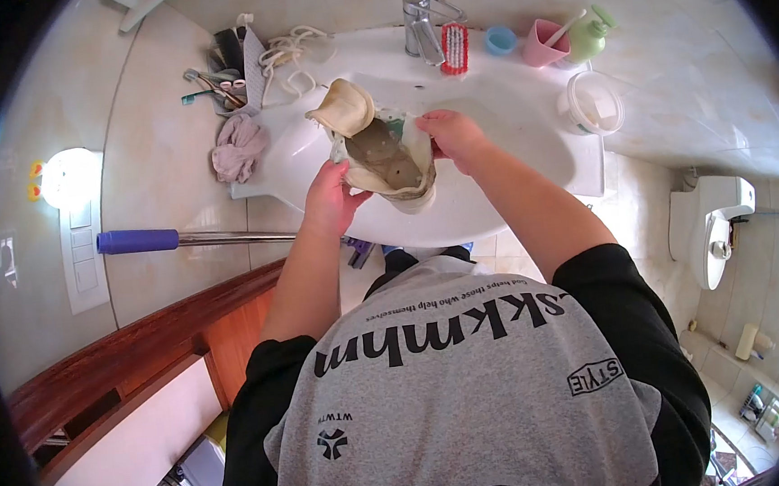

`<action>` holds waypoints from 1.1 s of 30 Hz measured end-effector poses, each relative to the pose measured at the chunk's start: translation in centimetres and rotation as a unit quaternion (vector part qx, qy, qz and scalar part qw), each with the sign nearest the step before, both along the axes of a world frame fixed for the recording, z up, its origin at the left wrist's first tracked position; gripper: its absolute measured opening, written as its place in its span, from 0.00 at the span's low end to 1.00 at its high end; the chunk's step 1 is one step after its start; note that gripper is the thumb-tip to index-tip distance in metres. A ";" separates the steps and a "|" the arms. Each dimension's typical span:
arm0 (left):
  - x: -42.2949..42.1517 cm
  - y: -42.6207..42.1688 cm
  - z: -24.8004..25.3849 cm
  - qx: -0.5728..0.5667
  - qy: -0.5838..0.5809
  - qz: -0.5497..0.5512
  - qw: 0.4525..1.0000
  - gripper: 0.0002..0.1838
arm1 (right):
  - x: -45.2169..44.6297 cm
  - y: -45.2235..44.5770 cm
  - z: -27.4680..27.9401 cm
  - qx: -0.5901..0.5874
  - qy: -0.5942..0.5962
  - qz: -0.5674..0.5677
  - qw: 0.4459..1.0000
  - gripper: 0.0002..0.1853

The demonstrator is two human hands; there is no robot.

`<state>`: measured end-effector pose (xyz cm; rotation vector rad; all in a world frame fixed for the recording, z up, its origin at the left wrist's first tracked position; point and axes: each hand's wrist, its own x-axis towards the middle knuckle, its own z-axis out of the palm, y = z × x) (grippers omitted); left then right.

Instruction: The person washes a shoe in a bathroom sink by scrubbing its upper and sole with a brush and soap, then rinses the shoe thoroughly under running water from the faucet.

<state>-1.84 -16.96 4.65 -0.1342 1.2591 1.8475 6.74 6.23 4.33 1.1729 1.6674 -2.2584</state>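
Over the white washbasin [527, 147] I hold a wet-looking cream shoe [418, 203], its inside facing up. A grey-brown sole area shows within, and a cream flap [344, 109] folds out at the far end. My left hand [334, 200] pinches the near left edge, thumb on top. On the opposite side, my right hand [453, 137] grips the rim between thumb and fingers. Some fingertips of both hands are hidden behind the shoe. A green-and-white patch shows inside, near the right hand.
Behind the shoe stand a chrome faucet [418, 26], a red-and-white brush [454, 49], a blue cup [500, 40], a pink cup [545, 44], a green pump bottle [588, 38] and a clear tub [591, 102]. Cream laces [288, 51] and a cloth [240, 149] lie left. A blue-handled pole [141, 240] leans there.
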 end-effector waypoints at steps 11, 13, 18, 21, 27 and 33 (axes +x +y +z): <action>-0.2 -2.3 -4.0 -0.002 -0.093 0.029 0.995 0.13 | 0.9 12.5 -0.6 0.485 -0.057 -0.069 0.870 0.18; 0.1 -2.7 -4.4 -0.017 -0.097 0.055 0.994 0.14 | -0.3 15.4 0.2 0.545 -0.059 -0.054 0.835 0.19; 0.8 -3.7 -4.5 -0.029 -0.090 0.092 0.991 0.14 | -4.9 20.2 0.7 0.672 -0.163 0.173 0.702 0.16; 1.2 -4.0 -4.1 -0.020 -0.089 0.102 0.991 0.13 | -7.5 22.1 0.2 0.526 -0.293 0.332 0.726 0.16; 1.7 -3.8 -3.3 0.022 -0.079 0.098 0.992 0.16 | -7.6 21.4 1.5 0.468 -0.272 0.255 0.801 0.15; 1.6 -3.1 -2.8 0.037 -0.072 0.075 0.994 0.15 | -7.2 21.3 0.3 0.201 -0.140 -0.108 0.963 0.06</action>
